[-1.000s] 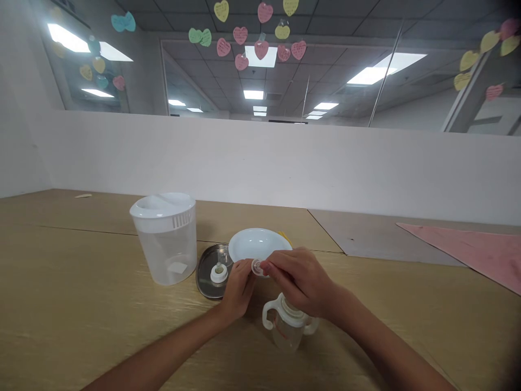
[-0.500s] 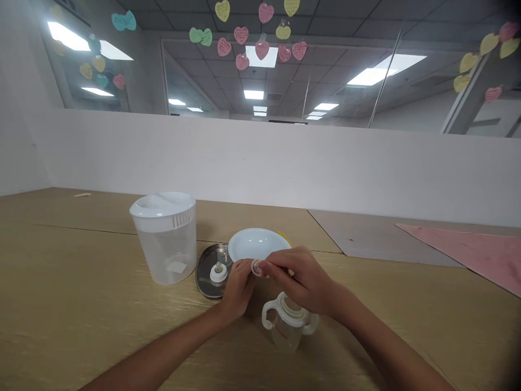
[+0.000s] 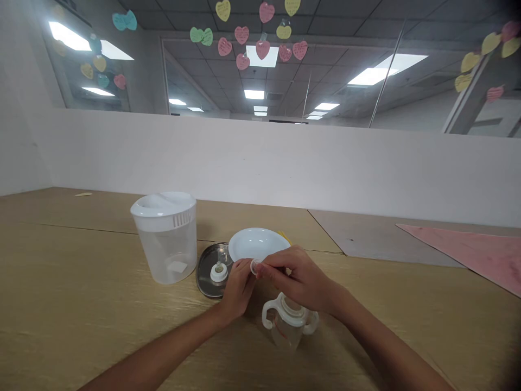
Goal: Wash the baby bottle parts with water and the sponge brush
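Note:
My left hand [image 3: 238, 285] and my right hand [image 3: 299, 274] meet in front of the white bowl, both with fingers closed. Between their fingertips is a small round translucent piece [image 3: 254, 266], ringed at its end; the rest of it is hidden by the fingers. Just below my right hand stands a clear baby bottle [image 3: 287, 331] with a white two-handled collar [image 3: 271, 312], its top partly covered by the hand. Left of my left hand, a bottle nipple in a white ring [image 3: 218, 273] sits on a metal tray [image 3: 205, 285].
A white bowl [image 3: 256, 239] stands behind my hands, with a yellow strip [image 3: 285, 237] at its right edge. To the left is a tall translucent container [image 3: 165, 244] with a white lid. A pink cloth [image 3: 468, 250] lies at far right, near the wall.
The small round piece has turned and shifted slightly left between my fingertips, with my right fingers following it. Everything else stays in place.

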The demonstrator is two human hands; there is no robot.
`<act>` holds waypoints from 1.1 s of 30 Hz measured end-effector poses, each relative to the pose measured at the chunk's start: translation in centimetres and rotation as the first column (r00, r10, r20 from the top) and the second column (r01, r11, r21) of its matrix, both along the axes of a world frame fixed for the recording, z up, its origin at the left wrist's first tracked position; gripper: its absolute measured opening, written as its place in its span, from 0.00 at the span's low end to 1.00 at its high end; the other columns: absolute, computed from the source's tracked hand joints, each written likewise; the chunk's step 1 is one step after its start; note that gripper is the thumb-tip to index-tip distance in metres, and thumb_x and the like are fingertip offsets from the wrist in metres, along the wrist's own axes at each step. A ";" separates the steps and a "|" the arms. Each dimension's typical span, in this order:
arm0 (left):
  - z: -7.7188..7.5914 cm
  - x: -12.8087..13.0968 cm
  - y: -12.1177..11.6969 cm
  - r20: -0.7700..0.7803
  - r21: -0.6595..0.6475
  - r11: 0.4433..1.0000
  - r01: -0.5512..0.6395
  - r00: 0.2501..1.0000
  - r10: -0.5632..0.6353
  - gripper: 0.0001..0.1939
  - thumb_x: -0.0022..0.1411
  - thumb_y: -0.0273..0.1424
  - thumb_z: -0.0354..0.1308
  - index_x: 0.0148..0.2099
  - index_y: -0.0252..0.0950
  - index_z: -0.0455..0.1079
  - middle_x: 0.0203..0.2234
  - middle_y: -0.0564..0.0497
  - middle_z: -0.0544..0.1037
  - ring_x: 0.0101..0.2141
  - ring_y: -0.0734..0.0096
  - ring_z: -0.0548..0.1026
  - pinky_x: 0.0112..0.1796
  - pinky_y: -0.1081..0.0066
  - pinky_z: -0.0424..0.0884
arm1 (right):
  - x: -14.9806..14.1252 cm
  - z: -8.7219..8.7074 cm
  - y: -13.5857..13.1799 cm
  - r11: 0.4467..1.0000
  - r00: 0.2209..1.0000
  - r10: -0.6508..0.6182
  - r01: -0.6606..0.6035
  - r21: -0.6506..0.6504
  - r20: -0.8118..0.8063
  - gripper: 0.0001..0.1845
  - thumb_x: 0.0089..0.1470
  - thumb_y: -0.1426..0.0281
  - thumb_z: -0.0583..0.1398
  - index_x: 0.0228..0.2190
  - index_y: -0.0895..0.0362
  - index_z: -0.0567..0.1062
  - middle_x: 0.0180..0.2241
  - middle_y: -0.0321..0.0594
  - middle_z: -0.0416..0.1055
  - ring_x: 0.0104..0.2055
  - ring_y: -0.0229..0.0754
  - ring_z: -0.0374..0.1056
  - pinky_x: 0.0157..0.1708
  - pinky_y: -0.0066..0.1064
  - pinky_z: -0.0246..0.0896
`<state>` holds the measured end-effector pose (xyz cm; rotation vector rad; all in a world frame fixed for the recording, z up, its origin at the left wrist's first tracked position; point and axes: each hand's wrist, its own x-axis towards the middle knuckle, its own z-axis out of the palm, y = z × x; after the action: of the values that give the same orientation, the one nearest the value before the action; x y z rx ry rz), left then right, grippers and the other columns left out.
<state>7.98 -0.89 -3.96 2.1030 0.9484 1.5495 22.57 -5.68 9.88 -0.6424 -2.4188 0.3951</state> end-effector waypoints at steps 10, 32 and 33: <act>0.0 0.0 0.0 -0.030 0.008 1.000 -0.012 0.999 0.012 0.15 0.64 0.35 0.41 0.33 0.35 0.66 0.30 0.48 0.72 0.34 0.67 0.68 0.38 0.64 0.63 | -0.1 -0.1 0.2 0.999 0.999 -0.010 0.008 0.032 0.037 0.20 0.58 0.67 0.48 0.19 0.59 0.69 0.15 0.29 0.51 0.18 0.29 0.45 0.19 0.23 0.43; -0.6 -0.2 0.2 -0.106 0.065 0.991 -0.114 0.987 0.121 0.15 0.64 0.32 0.41 0.43 0.37 0.68 0.37 0.47 0.73 0.37 0.66 0.68 0.39 0.64 0.63 | -0.1 -1.1 1.7 0.998 0.978 -0.056 0.063 -0.028 0.198 0.19 0.58 0.66 0.49 0.21 0.58 0.71 0.15 0.29 0.53 0.20 0.30 0.45 0.21 0.23 0.43; -0.6 -0.3 0.2 -0.109 0.062 0.991 -0.117 0.986 0.123 0.16 0.64 0.33 0.40 0.43 0.37 0.68 0.37 0.47 0.73 0.37 0.66 0.68 0.39 0.64 0.63 | -0.1 -1.2 1.8 0.997 0.975 -0.066 0.073 -0.027 0.211 0.19 0.58 0.66 0.49 0.21 0.59 0.70 0.15 0.29 0.53 0.20 0.30 0.45 0.21 0.23 0.43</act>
<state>7.73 -0.66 -4.56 2.2296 1.1020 1.5442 22.45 -3.89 8.71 -0.8182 -2.5846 0.3556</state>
